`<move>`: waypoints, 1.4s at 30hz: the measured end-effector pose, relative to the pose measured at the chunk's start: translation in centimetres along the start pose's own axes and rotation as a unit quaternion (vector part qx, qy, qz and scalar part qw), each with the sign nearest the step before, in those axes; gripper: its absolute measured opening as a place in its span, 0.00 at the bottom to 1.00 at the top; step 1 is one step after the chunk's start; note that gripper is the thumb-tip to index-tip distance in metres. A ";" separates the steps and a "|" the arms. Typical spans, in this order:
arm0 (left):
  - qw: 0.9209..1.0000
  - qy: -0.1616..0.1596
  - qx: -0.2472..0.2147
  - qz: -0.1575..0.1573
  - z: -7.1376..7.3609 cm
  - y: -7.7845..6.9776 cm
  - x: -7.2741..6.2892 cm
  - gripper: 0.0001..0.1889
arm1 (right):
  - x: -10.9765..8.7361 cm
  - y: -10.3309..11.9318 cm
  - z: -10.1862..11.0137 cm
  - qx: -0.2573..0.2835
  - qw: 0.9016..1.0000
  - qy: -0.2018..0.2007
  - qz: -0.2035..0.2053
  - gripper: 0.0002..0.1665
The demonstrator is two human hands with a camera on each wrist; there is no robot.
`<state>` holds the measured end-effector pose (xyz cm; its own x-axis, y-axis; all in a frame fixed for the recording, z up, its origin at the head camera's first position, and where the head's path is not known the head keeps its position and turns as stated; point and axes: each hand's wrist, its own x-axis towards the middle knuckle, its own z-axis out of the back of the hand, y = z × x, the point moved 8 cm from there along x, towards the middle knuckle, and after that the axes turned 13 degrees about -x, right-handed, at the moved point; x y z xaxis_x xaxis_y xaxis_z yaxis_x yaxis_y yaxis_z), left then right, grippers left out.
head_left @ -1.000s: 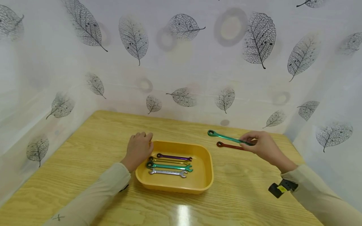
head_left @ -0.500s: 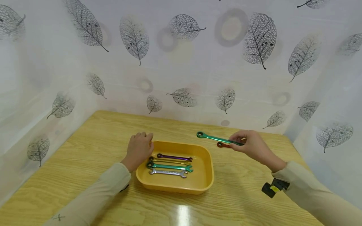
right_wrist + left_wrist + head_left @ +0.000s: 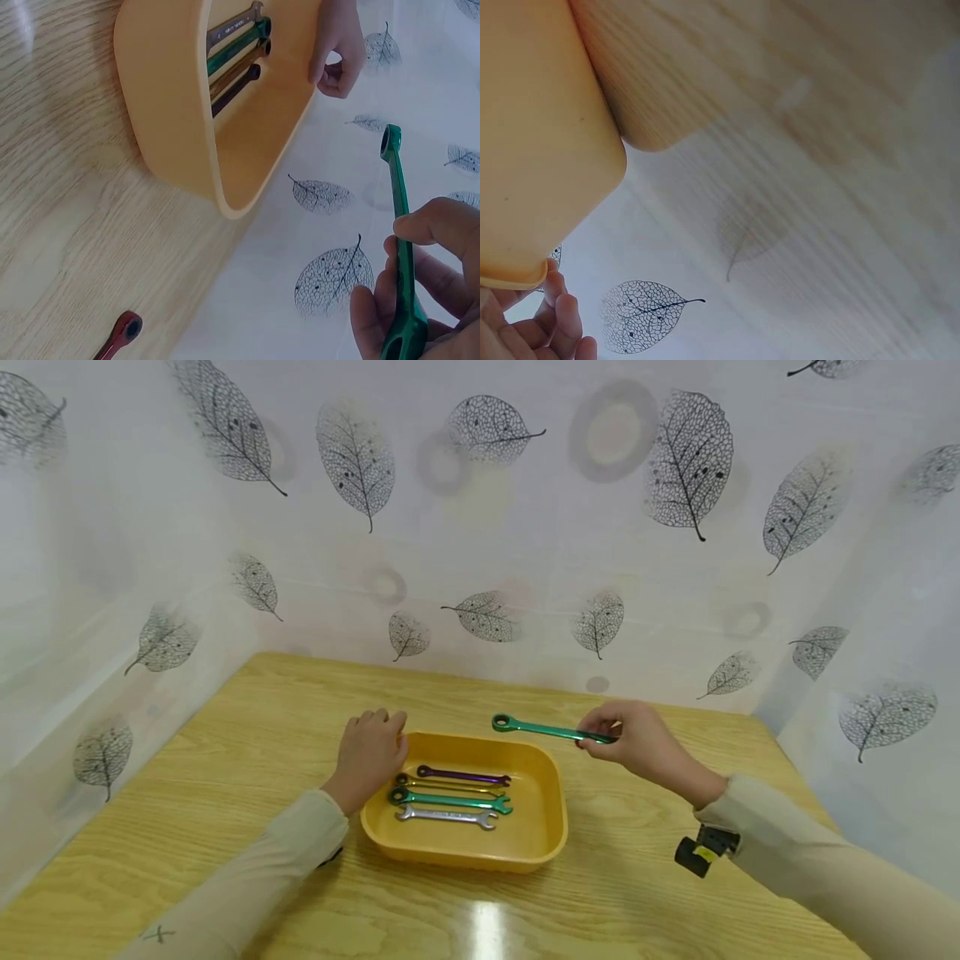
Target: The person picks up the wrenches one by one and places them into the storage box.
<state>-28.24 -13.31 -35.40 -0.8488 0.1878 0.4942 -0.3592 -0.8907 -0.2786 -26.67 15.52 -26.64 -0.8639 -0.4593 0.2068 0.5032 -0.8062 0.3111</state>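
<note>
My left hand [image 3: 367,756] grips the back left corner of a yellow plastic tray [image 3: 528,843]; in the left wrist view its fingers are at the rim. Inside the tray, side by side, lie a purple wrench [image 3: 465,776], a gold wrench [image 3: 453,787], a green wrench [image 3: 453,801] and a silver open-ended wrench [image 3: 447,816]. My right hand [image 3: 637,739] pinches another green ratcheting wrench [image 3: 536,727] by its open-jaw end. Its ring end points left, near the tray's back right corner. On the table, the right wrist view shows the ring end of a red wrench [image 3: 124,334].
The wooden table [image 3: 645,852] carries the tray near its middle. White leaf-printed cloth [image 3: 510,552] hangs behind it and along both sides. A black wrist camera [image 3: 701,852] is strapped at my right sleeve.
My right hand has moved left with the green wrench, bringing its ring end towards the tray. The hand now covers most of the red wrench in the head view. My left hand stays put.
</note>
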 end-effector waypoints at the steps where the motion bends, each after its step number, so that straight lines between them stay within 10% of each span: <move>1: 1.000 0.000 -0.001 0.000 0.0 0.0 0.0 0.07 | 0.1 0.3 0.0 0.000 1.000 -0.001 0.006 0.04; 42: 1.000 0.006 0.003 0.006 -0.5 0.5 0.1 0.06 | 4.2 8.5 -6.6 -0.001 0.988 0.101 0.117 0.02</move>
<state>-28.68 -13.55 -35.86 -0.8576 0.1830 0.4807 -0.3471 -0.8955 -0.2784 -26.16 4.33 -29.25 -0.7115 -0.6977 0.0832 0.6893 -0.6701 0.2755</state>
